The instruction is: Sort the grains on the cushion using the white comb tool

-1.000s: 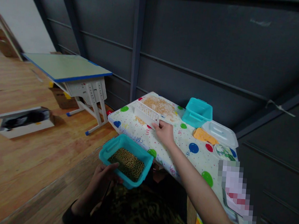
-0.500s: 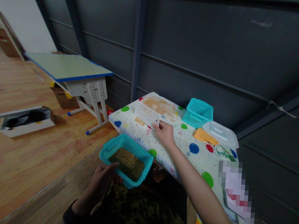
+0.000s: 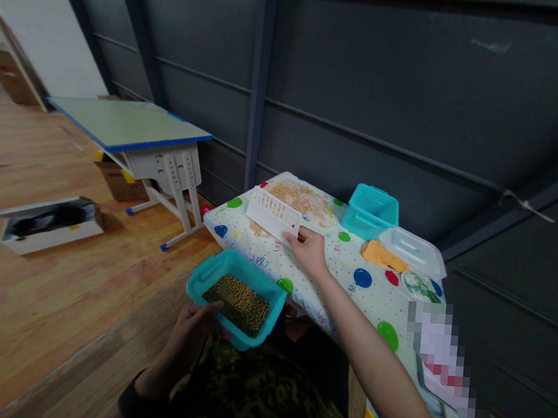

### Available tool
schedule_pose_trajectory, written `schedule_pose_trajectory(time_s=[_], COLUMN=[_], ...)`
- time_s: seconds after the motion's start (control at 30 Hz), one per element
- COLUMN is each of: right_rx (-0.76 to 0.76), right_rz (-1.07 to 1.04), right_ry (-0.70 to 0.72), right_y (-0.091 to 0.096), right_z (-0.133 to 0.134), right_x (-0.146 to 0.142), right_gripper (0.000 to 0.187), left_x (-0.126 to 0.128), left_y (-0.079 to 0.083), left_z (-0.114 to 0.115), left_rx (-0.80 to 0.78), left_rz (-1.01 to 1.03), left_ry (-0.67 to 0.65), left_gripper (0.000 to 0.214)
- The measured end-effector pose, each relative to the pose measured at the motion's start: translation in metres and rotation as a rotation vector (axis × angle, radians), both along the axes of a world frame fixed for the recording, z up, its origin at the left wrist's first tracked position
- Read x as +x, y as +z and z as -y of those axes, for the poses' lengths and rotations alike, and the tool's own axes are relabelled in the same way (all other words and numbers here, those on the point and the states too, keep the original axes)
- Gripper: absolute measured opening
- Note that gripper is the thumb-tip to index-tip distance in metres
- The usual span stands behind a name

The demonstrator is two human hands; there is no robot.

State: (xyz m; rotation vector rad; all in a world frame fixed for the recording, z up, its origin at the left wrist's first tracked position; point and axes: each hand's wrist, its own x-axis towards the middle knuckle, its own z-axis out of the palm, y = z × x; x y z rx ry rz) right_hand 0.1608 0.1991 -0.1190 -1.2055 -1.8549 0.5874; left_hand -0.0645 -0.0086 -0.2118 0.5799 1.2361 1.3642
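My left hand (image 3: 198,324) grips the near-left rim of a teal plastic bin (image 3: 196,278), held at the table's front edge. Dried beans (image 3: 240,299), tan and greenish, cover its bottom. Over the table my right hand (image 3: 308,250) pinches the right end of a long white slotted plastic basket (image 3: 272,222). The basket is tilted, with its slotted side facing up. Behind it a spread of pale tan beans (image 3: 301,201) lies on the patterned tablecloth (image 3: 331,284), mixed with something whitish. A few more beans (image 3: 258,230) show in front of the basket.
Toward the table's back right stand a second teal bin (image 3: 371,213), a clear plastic lid (image 3: 414,248), an orange cloth (image 3: 385,256) and a round clear dish (image 3: 420,286). A dark panelled wall (image 3: 414,84) borders the table. Left are a school desk (image 3: 131,126) and an open white box (image 3: 55,227).
The white basket has tipped, its slotted side now showing more, and shifted slightly toward me. My left hand and the teal bin have stayed about the same.
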Motion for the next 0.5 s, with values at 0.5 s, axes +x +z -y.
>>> schedule_pose_trajectory(time_s=[0.5], right_rx=[-0.035], right_rz=[-0.008], right_ry=[0.038], right_y=[0.003], right_z=[0.007], right_x=[-0.005], right_gripper=[0.032], left_x=[-0.014], left_y=[0.007], left_z=[-0.008], left_rx=[0.009], left_rz=[-0.070], left_ry=[0.013], left_gripper=[0.044])
